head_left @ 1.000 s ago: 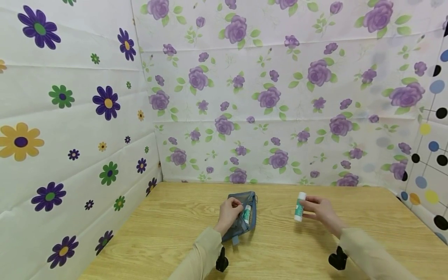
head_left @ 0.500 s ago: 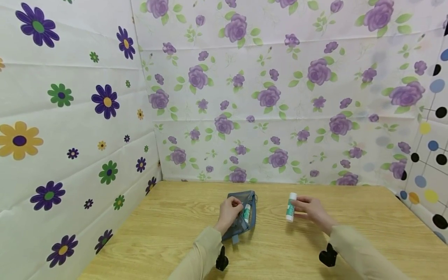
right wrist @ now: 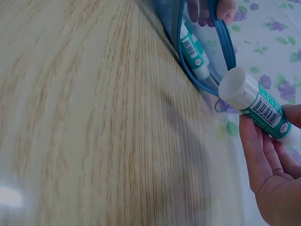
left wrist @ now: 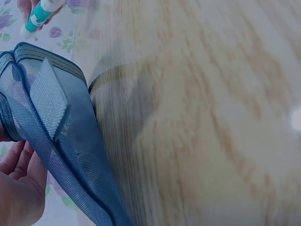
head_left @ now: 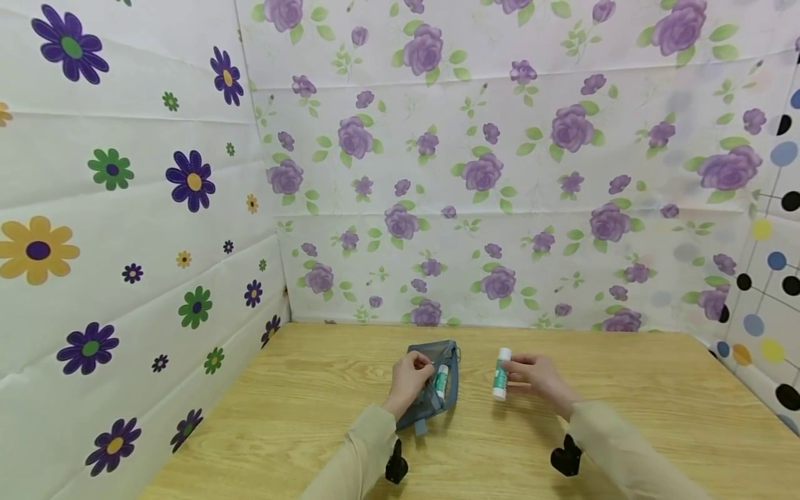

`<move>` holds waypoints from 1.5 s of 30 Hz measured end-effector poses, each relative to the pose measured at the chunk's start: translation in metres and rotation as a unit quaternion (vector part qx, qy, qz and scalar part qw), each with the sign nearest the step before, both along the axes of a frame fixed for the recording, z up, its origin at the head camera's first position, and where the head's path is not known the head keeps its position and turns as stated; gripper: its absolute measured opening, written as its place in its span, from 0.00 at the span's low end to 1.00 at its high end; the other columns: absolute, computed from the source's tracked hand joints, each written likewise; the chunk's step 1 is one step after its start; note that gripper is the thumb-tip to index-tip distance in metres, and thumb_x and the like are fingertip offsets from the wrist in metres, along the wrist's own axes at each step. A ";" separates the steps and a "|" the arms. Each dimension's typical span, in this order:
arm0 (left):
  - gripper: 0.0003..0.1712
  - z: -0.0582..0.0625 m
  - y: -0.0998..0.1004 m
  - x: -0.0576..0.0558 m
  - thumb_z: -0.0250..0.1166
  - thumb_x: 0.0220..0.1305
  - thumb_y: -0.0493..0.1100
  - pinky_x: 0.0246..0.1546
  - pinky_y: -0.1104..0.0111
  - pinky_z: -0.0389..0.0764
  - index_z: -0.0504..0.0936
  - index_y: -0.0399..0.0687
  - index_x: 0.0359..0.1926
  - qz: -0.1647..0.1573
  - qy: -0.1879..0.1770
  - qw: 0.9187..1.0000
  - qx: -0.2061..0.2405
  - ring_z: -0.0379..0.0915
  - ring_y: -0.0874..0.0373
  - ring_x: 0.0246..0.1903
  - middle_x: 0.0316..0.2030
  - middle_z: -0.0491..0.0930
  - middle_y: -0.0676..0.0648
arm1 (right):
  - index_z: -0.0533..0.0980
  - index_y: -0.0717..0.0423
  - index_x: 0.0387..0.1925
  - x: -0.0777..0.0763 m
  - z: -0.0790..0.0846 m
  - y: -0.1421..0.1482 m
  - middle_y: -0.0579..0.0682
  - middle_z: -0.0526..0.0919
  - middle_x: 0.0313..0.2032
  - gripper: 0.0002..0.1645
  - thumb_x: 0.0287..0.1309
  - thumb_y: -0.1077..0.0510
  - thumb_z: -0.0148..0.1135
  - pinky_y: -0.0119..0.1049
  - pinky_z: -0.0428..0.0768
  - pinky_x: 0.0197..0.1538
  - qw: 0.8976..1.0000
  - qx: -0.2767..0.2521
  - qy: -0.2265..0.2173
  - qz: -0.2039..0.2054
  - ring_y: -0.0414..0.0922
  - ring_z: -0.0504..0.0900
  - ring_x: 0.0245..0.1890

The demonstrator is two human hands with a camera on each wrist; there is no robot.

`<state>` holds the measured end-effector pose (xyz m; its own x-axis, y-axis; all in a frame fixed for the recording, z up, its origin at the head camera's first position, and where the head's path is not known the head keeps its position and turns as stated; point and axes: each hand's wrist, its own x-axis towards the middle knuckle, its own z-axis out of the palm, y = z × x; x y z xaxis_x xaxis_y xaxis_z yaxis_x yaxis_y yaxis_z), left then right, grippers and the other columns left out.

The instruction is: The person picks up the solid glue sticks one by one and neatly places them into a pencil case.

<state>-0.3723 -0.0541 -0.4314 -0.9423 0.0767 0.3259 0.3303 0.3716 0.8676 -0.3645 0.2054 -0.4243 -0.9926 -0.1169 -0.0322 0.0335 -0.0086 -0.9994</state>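
Note:
A blue mesh zip pouch [head_left: 454,382] lies on the table with its mouth gaping to the right. My left hand [head_left: 409,380] pinches the pouch's upper edge and holds it up; part of that grip is hidden by the mesh in the left wrist view. Inside the pouch rests a white and green glue stick [right wrist: 192,49]. To the right of the opening, my right hand [head_left: 540,380] grips a second glue stick [right wrist: 263,108] between thumb and fingers. That stick stands nearly upright in the head view, a short gap from the pouch, its white end towards the opening in the right wrist view.
The wood-grain table [head_left: 300,389] runs back to a wall cloth [head_left: 375,173] with purple roses. A daisy-print cloth [head_left: 144,208] borders the left side, and a dotted cloth [head_left: 762,298] the right. Black wrist mounts [head_left: 566,457] sit under both sleeves.
My right hand has carried its glue stick leftward, closer to the pouch's opening. The left hand and the pouch have kept their place.

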 end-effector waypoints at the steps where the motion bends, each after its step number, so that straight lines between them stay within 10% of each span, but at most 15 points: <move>1: 0.02 0.000 0.000 0.000 0.59 0.56 0.33 0.20 0.67 0.70 0.76 0.36 0.30 0.001 0.000 1.000 0.000 0.66 0.59 0.20 0.23 0.71 0.48 | 0.59 0.79 0.55 0.000 0.000 -0.002 0.64 0.73 0.43 0.32 0.57 0.60 0.58 0.52 0.71 0.45 1.000 0.001 0.000 0.002 0.56 0.77 0.40; 45: 0.02 0.002 0.000 0.002 0.59 0.54 0.33 0.21 0.68 0.71 0.77 0.36 0.30 0.015 0.008 1.000 -0.006 0.67 0.59 0.20 0.23 0.72 0.49 | 0.63 0.79 0.52 -0.009 0.007 -0.078 0.66 0.74 0.40 0.26 0.56 0.66 0.58 0.50 0.73 0.44 1.000 -0.008 -0.025 0.000 0.58 0.77 0.38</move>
<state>-0.3702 -0.0542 -0.4290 -0.9390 0.0523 0.3399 0.3324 0.3918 0.8579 -0.3736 0.1275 -0.4176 -0.9899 -0.1171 -0.0794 0.0829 -0.0248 -0.9963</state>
